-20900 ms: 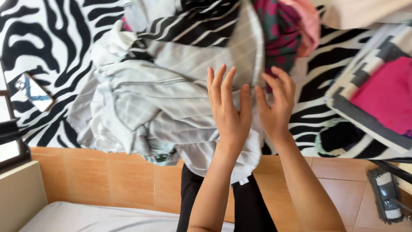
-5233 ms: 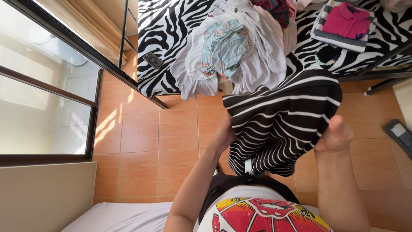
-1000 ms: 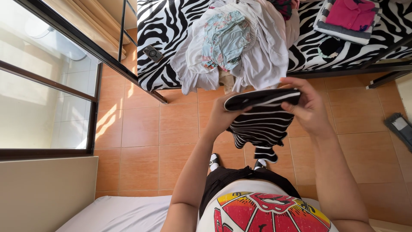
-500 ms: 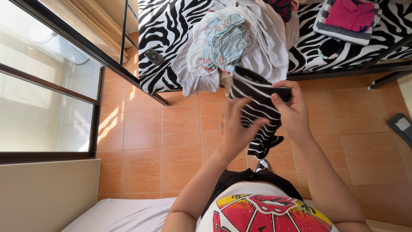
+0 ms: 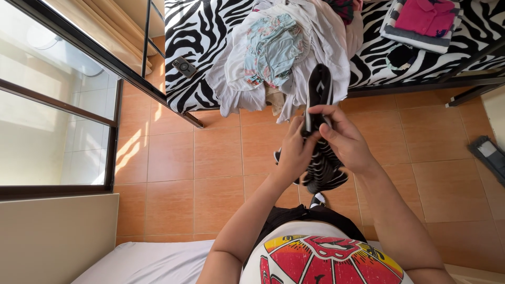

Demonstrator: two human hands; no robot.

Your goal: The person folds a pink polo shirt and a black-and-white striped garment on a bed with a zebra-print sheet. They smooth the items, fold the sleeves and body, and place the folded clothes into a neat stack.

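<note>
Zebra-print bed point(image 5: 210, 31) is your landmark: loose laundry point(image 5: 284, 52) is heaped on it and a folded stack point(image 5: 421, 23) sits at its far right. In front of its edge, over the tiled floor, your striped garment point(image 5: 319, 152) hangs bunched. Left hand point(image 5: 294, 155) grips its middle; right hand point(image 5: 344, 139) pinches the upper fold. I'd square the edges before tightening.

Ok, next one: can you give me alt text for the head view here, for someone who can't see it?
Seen from above, a person's left hand and right hand hold a bunched black-and-white striped garment over an orange tiled floor. Ahead is a zebra-print bed with a pile of pale clothes, a phone and a folded pink garment.
</note>
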